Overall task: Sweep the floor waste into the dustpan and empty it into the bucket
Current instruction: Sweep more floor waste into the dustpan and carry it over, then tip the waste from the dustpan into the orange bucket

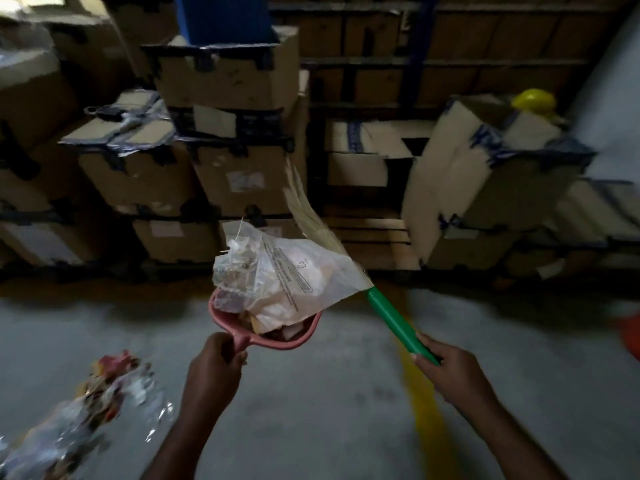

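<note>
My left hand (pixel 216 362) grips the handle of a pink dustpan (pixel 298 336) and holds it up off the floor. The pan is heaped with waste; a clear plastic bag (pixel 287 268) and paper scraps bulge above its rim. My right hand (pixel 446 368) grips the green handle of a broom (pixel 394 322). Its straw bristles point up and away, lying against the plastic bag's right side. A blurred pile of wrappers and foil scraps (pixel 93 403) lies on the grey floor at lower left. An orange object (pixel 628 336), cut off at the right edge, may be the bucket.
Stacked cardboard boxes (pixel 239 174) line the far wall on dark racks. A tilted box (pixel 485 174) stands at right with a yellow helmet (pixel 533 100) on top. A yellow line (pixel 424 410) runs along the concrete floor between my arms.
</note>
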### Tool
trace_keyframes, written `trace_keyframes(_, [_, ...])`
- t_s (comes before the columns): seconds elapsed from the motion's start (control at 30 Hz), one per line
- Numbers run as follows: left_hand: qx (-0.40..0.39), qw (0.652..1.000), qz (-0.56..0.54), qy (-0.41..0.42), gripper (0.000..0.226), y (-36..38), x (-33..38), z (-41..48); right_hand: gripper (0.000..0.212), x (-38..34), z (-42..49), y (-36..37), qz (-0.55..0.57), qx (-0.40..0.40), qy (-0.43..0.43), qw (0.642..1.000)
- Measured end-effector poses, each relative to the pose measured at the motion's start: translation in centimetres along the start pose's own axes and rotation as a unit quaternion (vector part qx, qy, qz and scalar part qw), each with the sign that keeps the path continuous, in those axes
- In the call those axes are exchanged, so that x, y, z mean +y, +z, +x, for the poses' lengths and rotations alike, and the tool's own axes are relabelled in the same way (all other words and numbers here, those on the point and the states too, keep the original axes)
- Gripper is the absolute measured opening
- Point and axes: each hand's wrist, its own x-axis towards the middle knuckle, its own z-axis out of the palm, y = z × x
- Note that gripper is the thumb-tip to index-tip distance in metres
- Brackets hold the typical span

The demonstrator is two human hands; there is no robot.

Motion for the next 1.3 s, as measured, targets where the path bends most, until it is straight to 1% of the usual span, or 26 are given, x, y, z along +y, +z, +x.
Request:
trace_keyframes(0.2, [-0.086, 0.993, 0.006, 0.085, 0.017, 5.6, 8.2, 0.1, 0.049, 6.1, -4.1, -6.0, 0.045, 0.074, 0.075, 0.993])
trace_keyframes(0.3, [-0.132, 0.982, 0.013, 0.133, 0.021, 8.5, 12.3, 0.2, 0.049, 8.8, -6.0, -7.8, 0.070, 0.101, 0.125, 0.985])
trace_keyframes(0.47, [-0.198, 0.964, 0.011, 0.179, 0.027, 14.3, 18.7, 0.7, 0.045, 12.8, -7.8, -10.6, 0.081, 0.174, 0.187, 0.963])
trace_keyframes(0.6, [-0.254, 0.944, 0.016, 0.210, 0.014, 19.8, 23.8, 1.8, 0.044, 16.2, -7.8, -12.7, 0.077, 0.233, 0.210, 0.947])
trace_keyframes(0.67, [-0.276, 0.931, 0.020, 0.240, 0.014, 23.1, 26.9, 2.4, 0.043, 17.7, -7.0, -14.1, 0.070, 0.264, 0.228, 0.935])
trace_keyframes(0.77, [-0.317, 0.910, 0.021, 0.268, 0.014, 28.0, 32.0, 3.6, 0.046, 19.8, -5.7, -16.4, 0.063, 0.277, 0.270, 0.920])
trace_keyframes(0.83, [-0.338, 0.896, 0.020, 0.288, 0.015, 30.8, 35.4, 4.0, 0.047, 20.6, -4.9, -18.1, 0.069, 0.301, 0.293, 0.905])
trace_keyframes(0.9, [-0.353, 0.882, 0.012, 0.313, 0.015, 33.8, 38.5, 4.2, 0.047, 21.3, -3.7, -19.9, 0.054, 0.321, 0.303, 0.895])
trace_keyframes(1.0, [-0.382, 0.857, 0.016, 0.346, 0.009, 37.9, 43.0, 4.3, 0.052, 22.9, -2.0, -22.0, 0.038, 0.334, 0.316, 0.887])
trace_keyframes(1.1, [-0.401, 0.838, 0.022, 0.369, 0.013, 41.1, 46.5, 3.8, 0.048, 24.5, -1.3, -23.2, 0.028, 0.340, 0.345, 0.874])
trace_keyframes(1.17, [-0.409, 0.831, 0.027, 0.375, 0.021, 43.1, 48.5, 3.2, 0.047, 25.5, -0.8, -24.1, 0.030, 0.347, 0.353, 0.868])
trace_keyframes(1.3, [-0.435, 0.814, 0.049, 0.383, 0.026, 47.7, 52.7, 1.9, 0.047, 29.2, 0.0, -26.1, 0.065, 0.366, 0.375, 0.849])
